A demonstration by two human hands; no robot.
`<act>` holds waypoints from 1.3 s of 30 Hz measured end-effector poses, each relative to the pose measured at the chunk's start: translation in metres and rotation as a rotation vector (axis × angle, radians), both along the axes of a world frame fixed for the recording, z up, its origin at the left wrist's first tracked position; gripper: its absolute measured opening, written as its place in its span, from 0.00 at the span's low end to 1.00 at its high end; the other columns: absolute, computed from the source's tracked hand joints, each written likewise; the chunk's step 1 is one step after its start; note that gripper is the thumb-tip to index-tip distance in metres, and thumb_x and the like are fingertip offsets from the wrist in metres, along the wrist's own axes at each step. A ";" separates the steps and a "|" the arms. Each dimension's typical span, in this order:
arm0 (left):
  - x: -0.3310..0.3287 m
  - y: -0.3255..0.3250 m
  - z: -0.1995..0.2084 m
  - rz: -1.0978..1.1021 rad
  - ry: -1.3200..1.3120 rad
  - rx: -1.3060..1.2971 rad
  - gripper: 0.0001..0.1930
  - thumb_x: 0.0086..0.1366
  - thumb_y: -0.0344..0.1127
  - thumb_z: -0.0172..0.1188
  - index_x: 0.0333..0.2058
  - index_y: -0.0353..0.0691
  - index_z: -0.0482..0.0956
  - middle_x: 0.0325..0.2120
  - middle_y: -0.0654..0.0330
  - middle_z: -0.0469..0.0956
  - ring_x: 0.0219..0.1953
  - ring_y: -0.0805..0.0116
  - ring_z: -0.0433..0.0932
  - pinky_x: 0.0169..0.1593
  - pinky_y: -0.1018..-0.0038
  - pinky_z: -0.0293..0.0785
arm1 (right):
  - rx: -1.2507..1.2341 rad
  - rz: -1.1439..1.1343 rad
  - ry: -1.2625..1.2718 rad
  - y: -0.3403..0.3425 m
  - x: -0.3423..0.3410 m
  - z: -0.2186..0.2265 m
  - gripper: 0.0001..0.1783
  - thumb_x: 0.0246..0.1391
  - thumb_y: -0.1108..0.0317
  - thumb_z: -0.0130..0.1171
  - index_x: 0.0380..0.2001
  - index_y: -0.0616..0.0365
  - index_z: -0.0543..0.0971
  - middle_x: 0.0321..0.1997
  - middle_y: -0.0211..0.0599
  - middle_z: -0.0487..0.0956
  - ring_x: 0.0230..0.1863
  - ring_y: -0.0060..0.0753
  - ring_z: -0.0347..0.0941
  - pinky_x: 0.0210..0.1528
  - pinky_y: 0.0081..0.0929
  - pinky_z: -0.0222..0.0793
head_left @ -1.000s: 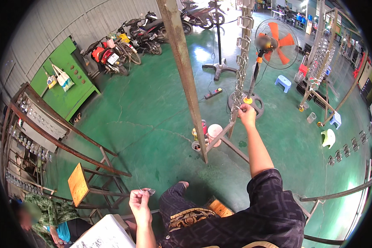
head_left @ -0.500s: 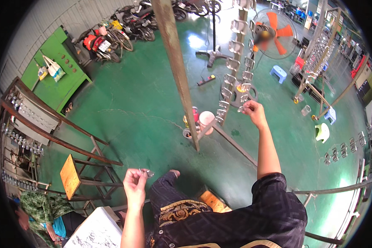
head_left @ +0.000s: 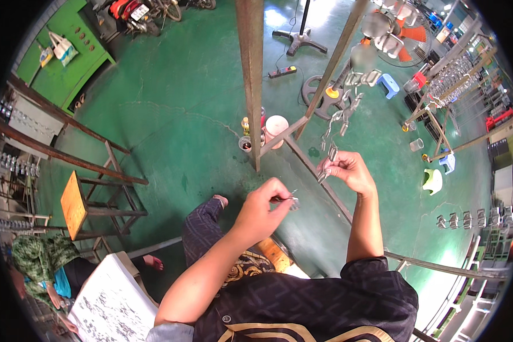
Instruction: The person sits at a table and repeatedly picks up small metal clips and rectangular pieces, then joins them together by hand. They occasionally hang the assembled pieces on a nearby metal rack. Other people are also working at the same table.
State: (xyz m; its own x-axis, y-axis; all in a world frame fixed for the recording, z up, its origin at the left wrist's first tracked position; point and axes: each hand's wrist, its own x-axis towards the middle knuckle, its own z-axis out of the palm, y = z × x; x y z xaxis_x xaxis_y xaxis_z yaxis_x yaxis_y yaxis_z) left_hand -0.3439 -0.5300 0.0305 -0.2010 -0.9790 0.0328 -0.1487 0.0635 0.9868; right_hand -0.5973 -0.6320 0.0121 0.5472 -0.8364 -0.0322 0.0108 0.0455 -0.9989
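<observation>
My left hand [head_left: 263, 210] is closed, pinching a small shiny metal piece [head_left: 294, 203] between thumb and fingers. To its right and slightly higher, my right hand [head_left: 349, 172] is closed on the bottom of a hanging chain of bent metal pieces [head_left: 341, 121]. The chain slants up and away from my right fingers, its upper part blurred. A small gap separates the piece in my left hand from the chain's lower end. The exact shape of the held piece is too small to tell.
An upright metal frame post [head_left: 251, 85] stands ahead, with a pink bucket [head_left: 276, 130] beside it. An orange-bladed fan [head_left: 413, 43] is beyond the chain. At lower left, a white box [head_left: 111, 296] holds many small pieces, next to a person in green patterned clothes [head_left: 45, 256]. A wooden-topped stool [head_left: 73, 205] stands left.
My left hand has moved right and up with its metal piece, toward the chain. My right hand has come slightly lower and nearer, drawing the chain's bottom out of its straight hang. The view has shifted.
</observation>
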 end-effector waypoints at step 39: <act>0.072 0.047 -0.013 0.224 -0.381 0.100 0.13 0.54 0.24 0.63 0.40 0.36 0.77 0.35 0.57 0.79 0.36 0.67 0.78 0.42 0.74 0.73 | -0.184 -0.694 0.016 -0.092 -0.025 -0.062 0.08 0.54 0.80 0.55 0.39 0.63 0.77 0.32 0.30 0.79 0.30 0.21 0.76 0.34 0.20 0.72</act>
